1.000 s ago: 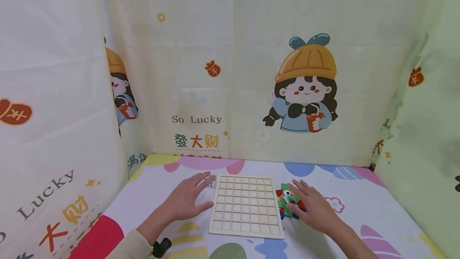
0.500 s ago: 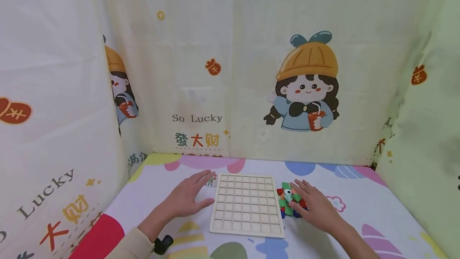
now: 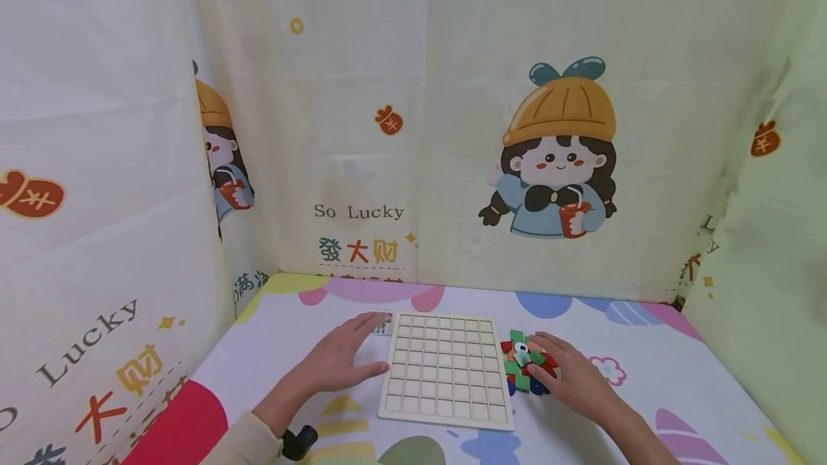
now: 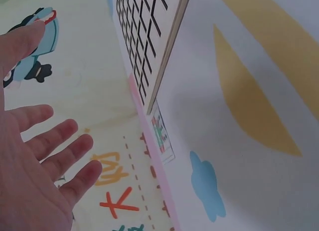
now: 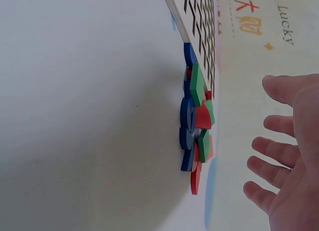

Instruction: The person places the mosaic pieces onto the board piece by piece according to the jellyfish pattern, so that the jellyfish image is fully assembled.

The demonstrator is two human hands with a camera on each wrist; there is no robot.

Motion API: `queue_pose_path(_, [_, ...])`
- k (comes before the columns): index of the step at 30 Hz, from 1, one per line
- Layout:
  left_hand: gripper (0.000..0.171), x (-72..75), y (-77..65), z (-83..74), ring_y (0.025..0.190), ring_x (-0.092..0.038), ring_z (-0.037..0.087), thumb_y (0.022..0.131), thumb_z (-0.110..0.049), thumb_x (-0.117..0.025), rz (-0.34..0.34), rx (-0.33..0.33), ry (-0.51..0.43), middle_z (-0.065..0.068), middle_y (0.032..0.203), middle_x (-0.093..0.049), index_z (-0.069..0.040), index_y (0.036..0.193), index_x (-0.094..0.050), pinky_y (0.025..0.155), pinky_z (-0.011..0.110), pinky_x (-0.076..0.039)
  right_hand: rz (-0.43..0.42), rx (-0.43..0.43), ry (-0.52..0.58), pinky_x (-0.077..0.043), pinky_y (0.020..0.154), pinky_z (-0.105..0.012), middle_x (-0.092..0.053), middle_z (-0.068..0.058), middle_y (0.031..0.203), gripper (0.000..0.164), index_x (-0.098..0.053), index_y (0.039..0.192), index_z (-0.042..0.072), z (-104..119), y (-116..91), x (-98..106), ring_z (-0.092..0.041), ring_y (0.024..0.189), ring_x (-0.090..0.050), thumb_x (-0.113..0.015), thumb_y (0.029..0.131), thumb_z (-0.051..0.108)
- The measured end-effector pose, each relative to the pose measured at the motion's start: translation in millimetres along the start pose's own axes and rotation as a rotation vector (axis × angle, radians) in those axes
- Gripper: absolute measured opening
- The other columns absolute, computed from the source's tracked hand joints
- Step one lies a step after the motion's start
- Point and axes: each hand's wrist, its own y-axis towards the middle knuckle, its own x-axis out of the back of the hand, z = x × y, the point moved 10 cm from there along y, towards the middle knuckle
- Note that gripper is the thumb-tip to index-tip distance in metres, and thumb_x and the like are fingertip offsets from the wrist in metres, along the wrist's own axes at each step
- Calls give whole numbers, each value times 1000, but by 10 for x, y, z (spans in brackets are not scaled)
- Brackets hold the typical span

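Fingers [image 4: 70,153] of both hands [image 3: 339,357] [image 3: 571,379] are loosely spread, empty; pieces [image 3: 520,359] are heaped at the board's [image 3: 446,372] three o'clock, seemingly for reach.

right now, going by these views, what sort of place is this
Likely a curtained tabletop nook: cartoon-printed cloth on three sides, a brightly patterned table, and a gridded board beside colourful pieces.

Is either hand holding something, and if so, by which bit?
Nothing is held. The left hand is beside the grid board; the right hand is by the colourful pieces, gripping none.
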Motion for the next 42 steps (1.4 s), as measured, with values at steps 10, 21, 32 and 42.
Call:
queue_pose_path(10, [84,-121,39,30,140,-38,32,82,-68,-59,71,47,-61,6,154,-37,-30,151,-30,106,58,-39,-4,-2,77,-47,96,-58,-55,-16,136,50,-59,132,14,-84,22,-48,-41,126,-50,-70,87,32])
queue_pose_path(21, [84,-219,62,26,144,-32,32,83,-59,-64,97,77,-103,7,156,-34,-27,153,-28,109,58,-36,16,-67,89,-49,95,-56,-56,-15,134,48,-61,130,15,-198,46,-143,-40,124,-51,-72,86,30])
queue_pose_path(32, [85,-310,68,78,140,-38,32,82,-55,-68,145,86,-142,8,153,-38,-21,151,-32,107,56,-38,10,-91,108,-50,95,-53,-59,-12,130,46,-62,129,15,-266,68,-189,-36,121,-54,-73,85,27])
queue_pose_path(42, [85,-437,54,134,138,-40,33,81,-58,-67,210,82,-165,9,150,-43,-16,148,-37,109,56,-36,-4,-97,121,-53,92,-50,-60,-12,128,45,-63,127,15,-289,82,-204,-35,118,-55,-73,84,26])
